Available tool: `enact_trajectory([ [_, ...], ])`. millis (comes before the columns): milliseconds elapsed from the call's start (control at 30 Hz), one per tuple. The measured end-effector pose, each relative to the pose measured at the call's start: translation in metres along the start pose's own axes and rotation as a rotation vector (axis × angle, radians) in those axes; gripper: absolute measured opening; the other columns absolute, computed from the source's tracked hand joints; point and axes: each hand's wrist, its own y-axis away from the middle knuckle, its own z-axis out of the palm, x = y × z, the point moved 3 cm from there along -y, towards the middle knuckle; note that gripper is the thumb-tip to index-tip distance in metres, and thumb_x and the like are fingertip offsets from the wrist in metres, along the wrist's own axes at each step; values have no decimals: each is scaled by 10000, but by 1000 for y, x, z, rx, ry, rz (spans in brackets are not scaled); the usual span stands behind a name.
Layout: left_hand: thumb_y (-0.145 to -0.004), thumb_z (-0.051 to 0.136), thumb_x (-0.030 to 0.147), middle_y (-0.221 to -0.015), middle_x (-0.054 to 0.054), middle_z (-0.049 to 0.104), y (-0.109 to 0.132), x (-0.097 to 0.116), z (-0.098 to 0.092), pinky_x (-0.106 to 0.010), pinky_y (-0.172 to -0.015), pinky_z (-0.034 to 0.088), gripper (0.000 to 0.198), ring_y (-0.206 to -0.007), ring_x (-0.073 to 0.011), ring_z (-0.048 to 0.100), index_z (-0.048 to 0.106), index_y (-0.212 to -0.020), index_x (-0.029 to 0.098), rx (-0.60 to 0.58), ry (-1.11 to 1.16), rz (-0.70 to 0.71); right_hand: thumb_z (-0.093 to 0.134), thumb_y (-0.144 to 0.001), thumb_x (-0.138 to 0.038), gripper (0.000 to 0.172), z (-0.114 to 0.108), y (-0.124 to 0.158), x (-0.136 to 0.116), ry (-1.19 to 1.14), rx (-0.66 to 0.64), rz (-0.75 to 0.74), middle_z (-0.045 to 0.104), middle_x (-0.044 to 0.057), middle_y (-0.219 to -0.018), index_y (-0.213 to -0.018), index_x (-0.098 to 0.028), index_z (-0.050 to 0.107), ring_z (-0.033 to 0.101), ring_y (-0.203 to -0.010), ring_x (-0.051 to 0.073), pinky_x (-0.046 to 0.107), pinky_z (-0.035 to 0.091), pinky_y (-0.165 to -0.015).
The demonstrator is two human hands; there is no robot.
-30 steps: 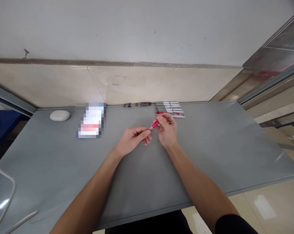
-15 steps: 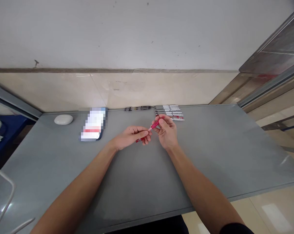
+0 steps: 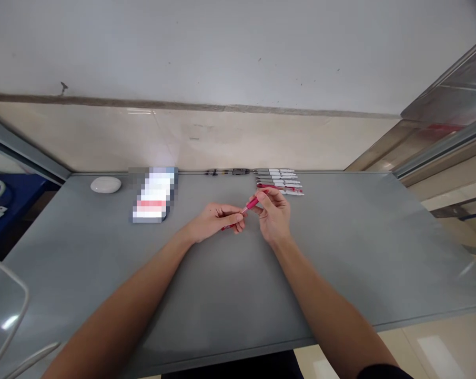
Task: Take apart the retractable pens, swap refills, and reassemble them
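Over the middle of the grey table, a red pen (image 3: 252, 202) slants between my two hands. My left hand (image 3: 212, 222) is closed on its lower end, thumb on top, and a bit of red pokes out below the fingers. Thumb and fingers of my right hand (image 3: 276, 217) pinch the upper part. A thin paler stretch shows between the two grips; whether the pen is in one piece there, I cannot tell. Just beyond my right hand lies a row of several pens (image 3: 276, 176), mostly white and grey, with a red one among them.
Dark clear pens (image 3: 228, 172) lie along the wall, left of the row. A blurred phone (image 3: 153, 196) and a white rounded object (image 3: 105, 185) are at the back left. White cable (image 3: 24, 295) crosses the left front corner of the table (image 3: 222, 305).
The view has tilted slightly and shifted. Both hands keep hold of the red pen in nearly the same place, and the right fingers have moved a little along it.
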Motion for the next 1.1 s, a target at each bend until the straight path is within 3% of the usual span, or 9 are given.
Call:
enact_trajectory([
  [133, -825, 645, 402, -781, -71, 684, 1, -1, 2, -298, -668, 516, 297, -687, -151, 626, 699, -931, 130, -29, 87, 4, 768, -685, -275, 159, -2, -1, 1, -15, -35, 38, 660, -35, -766, -792, -240, 655, 658, -700, 112, 249, 566, -626],
  [333, -870, 591, 415, -744, -85, 679, 7, 3, 5, -284, -618, 510, 319, -660, -157, 637, 682, -966, 124, -231, 238, -92, 787, -657, -274, 176, -3, -1, 1, -112, -166, 102, 640, -51, -763, -749, -252, 639, 656, -690, 108, 252, 563, -638],
  [467, -863, 603, 412, -735, -86, 674, 7, 4, 6, -289, -613, 508, 306, -646, -160, 637, 685, -934, 126, -252, 281, -118, 793, -649, -269, 197, -2, -1, 2, -140, -194, 146, 625, -62, -759, -745, -255, 622, 649, -668, 97, 238, 557, -621],
  [933, -837, 639, 377, -716, -45, 662, -4, 3, 5, -272, -635, 514, 252, -635, -129, 608, 701, -850, 133, -26, 53, 7, 766, -690, -265, 173, -3, -6, 1, -136, -101, 75, 597, -70, -736, -747, -248, 604, 642, -657, 91, 234, 560, -595],
  [1100, -835, 642, 363, -695, -36, 658, -6, 7, 5, -266, -633, 518, 249, -614, -122, 606, 683, -801, 120, 0, 18, 8, 762, -690, -270, 177, -3, -7, 0, -143, -82, 96, 599, -72, -741, -750, -244, 597, 648, -677, 96, 239, 563, -611],
])
